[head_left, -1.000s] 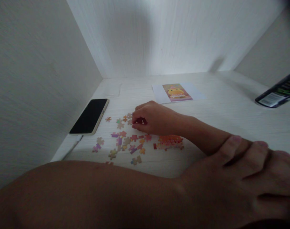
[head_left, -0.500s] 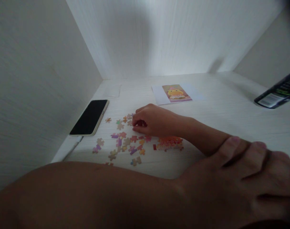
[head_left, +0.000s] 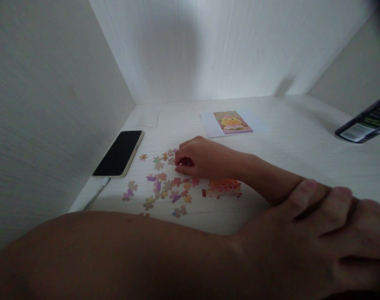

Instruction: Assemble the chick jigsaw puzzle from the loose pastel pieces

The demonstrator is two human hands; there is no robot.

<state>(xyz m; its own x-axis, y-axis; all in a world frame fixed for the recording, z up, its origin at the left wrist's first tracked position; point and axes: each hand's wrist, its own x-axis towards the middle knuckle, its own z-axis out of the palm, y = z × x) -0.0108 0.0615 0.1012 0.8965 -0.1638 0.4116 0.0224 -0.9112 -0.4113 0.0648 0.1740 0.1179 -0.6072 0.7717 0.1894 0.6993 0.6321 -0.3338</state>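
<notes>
Okay, using the phone as reference, lying screen up and dark on the table. Loose puzzle pieces are scattered right of the phone and nearer the camera, mostly purple, pink, tan and orange. Packed orange-red pieces sit further right of the phone, partly behind the right wrist; can't tell if they're joined. Right hand is right of the phone, at the edge of the loose pieces: fingers curled, thumb and forefinger tips close together. Can't tell if a piece is pinched. Left hand is well right of the phone, laid over the right forearm, fingers slightly apart; grip unclear. Picture card: beyond the phone, to its right. Dark container: far right of the phone, tilted in view.
</notes>
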